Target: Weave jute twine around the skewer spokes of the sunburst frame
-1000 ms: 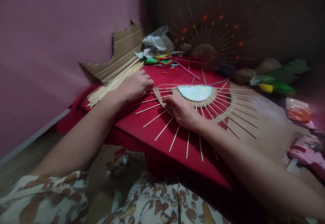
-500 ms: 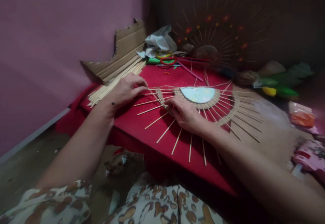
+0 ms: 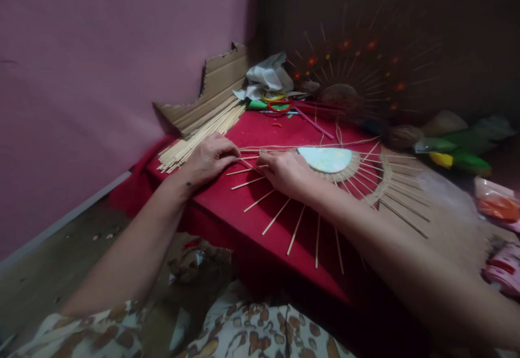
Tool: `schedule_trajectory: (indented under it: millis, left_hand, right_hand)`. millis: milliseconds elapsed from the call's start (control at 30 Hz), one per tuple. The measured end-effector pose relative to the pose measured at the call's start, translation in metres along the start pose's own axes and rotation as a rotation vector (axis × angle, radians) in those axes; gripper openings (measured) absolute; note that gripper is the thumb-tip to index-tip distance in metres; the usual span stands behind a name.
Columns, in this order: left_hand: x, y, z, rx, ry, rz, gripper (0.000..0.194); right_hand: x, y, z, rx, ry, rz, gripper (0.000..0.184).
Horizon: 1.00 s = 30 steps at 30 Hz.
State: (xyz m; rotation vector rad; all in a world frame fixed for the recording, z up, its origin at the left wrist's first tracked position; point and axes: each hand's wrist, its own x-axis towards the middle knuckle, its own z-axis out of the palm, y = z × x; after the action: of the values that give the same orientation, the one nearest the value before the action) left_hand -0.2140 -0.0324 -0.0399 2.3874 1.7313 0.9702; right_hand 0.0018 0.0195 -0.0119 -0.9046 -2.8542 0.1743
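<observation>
A half-round fan of thin sticks (image 3: 276,216) lies on a red cloth (image 3: 227,206), spread out from a pale blue half-disc (image 3: 327,159) edged with woven twine. A second woven twine band (image 3: 385,176) crosses the sticks farther out. My left hand (image 3: 211,157) is closed at the fan's left end, thumb and forefinger pinching a strand of twine (image 3: 280,147). Over the left part of the outer band, my right hand (image 3: 290,173) is closed with its fingertips on the band and a stick; its fingers partly hide what they grip.
Behind my left hand lie a bundle of sticks (image 3: 199,133) and torn cardboard (image 3: 219,84). Red-handled scissors (image 3: 280,106) and crumpled pale cloth (image 3: 270,76) sit farther back. A decorated fan (image 3: 353,71) stands behind. A pink glue gun (image 3: 504,268) is at right.
The view has shifted, so the scene sits farther right and slightly lower. My right hand has moved closer to my left hand and up along the outer band toward the fan's straight edge.
</observation>
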Motion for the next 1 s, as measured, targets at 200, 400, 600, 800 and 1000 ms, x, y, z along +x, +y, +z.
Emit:
schedule_trajectory:
  millis: [200, 400, 600, 800, 1000]
  left_hand:
    - [-0.006, 0.004, -0.004, 0.063, 0.026, 0.075, 0.017]
    - [-0.025, 0.011, -0.015, 0.045, -0.085, 0.097, 0.023]
    - [-0.036, 0.013, -0.025, 0.059, -0.123, 0.085, 0.023]
    - [-0.041, 0.010, -0.026, 0.088, -0.106, 0.077, 0.023]
    - [-0.029, 0.012, -0.022, 0.352, -0.067, 0.122, 0.025]
  right_hand:
    - [0.009, -0.008, 0.018, -0.138, 0.092, -0.050, 0.025]
    - [0.006, -0.010, 0.021, -0.168, 0.083, -0.043, 0.030]
    - [0.006, -0.010, 0.025, -0.148, 0.109, -0.035, 0.029]
    - [0.006, -0.009, 0.025, -0.136, 0.122, -0.033, 0.027]
    - [0.004, -0.008, 0.024, -0.113, 0.130, -0.028, 0.027]
